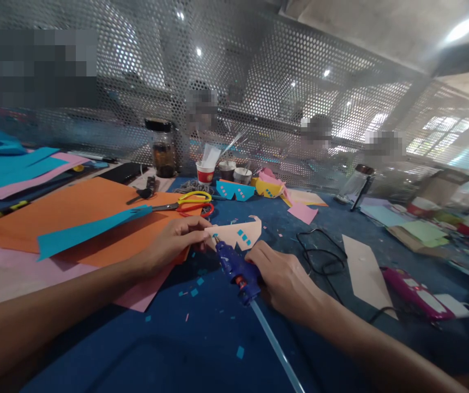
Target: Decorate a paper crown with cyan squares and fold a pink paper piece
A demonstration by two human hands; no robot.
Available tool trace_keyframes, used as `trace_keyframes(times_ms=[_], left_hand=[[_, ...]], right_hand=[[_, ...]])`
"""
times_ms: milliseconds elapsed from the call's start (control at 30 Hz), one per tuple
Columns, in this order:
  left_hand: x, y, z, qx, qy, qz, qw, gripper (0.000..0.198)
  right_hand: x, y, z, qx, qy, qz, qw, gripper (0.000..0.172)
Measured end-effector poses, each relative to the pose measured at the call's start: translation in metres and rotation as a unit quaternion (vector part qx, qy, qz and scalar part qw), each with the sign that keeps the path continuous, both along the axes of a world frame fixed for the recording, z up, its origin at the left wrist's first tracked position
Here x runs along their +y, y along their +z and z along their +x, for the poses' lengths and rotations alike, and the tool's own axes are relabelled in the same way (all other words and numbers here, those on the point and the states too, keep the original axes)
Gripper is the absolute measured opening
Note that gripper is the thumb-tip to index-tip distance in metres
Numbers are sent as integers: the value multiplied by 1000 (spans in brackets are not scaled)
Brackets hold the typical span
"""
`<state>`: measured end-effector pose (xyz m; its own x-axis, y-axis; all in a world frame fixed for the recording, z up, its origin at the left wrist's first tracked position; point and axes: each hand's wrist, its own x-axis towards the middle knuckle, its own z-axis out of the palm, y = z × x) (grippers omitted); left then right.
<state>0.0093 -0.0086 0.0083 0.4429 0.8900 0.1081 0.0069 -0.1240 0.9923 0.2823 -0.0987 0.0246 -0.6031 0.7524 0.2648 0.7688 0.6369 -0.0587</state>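
My left hand [187, 240] pinches the left end of a pale peach paper cutout [228, 234], which has small blue squares stuck on it and a notch in its lower edge. In my right hand [279, 270] is a dark blue glue gun [234, 267], its tip close to the cutout's left end beside my left fingers. I cannot tell whether the tip touches the paper. A long clear glue stick [276, 342] juts out of the gun's back. Small blue paper squares [194, 292] lie scattered on the blue table [156, 349] below.
Scissors [193, 204] with yellow and red handles, a blue strip [95, 232] and orange sheets [87, 210] lie left. Behind stand a blue cutout [234, 190], a yellow cutout [268, 188], cups [205, 174] and a jar [163, 150]. Rightward are a black cable [320, 259] and magenta device [416, 295].
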Motion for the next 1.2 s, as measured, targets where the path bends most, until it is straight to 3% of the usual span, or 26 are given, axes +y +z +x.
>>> trace_keyframes(times_ms=[667,967,1200], left_hand=[[0,2,1,15,2,-3,1000,27],[5,-6,-2,10,3,3,1000,28],[4,-3,-3,3,-1,-5,1000,25]], right_hand=[[1,-1,0,-1,-2,-16,1000,31],[1,-2,0,-5,-3,-20,1000,34],[2,-1,0,3,2,-7,1000,25]])
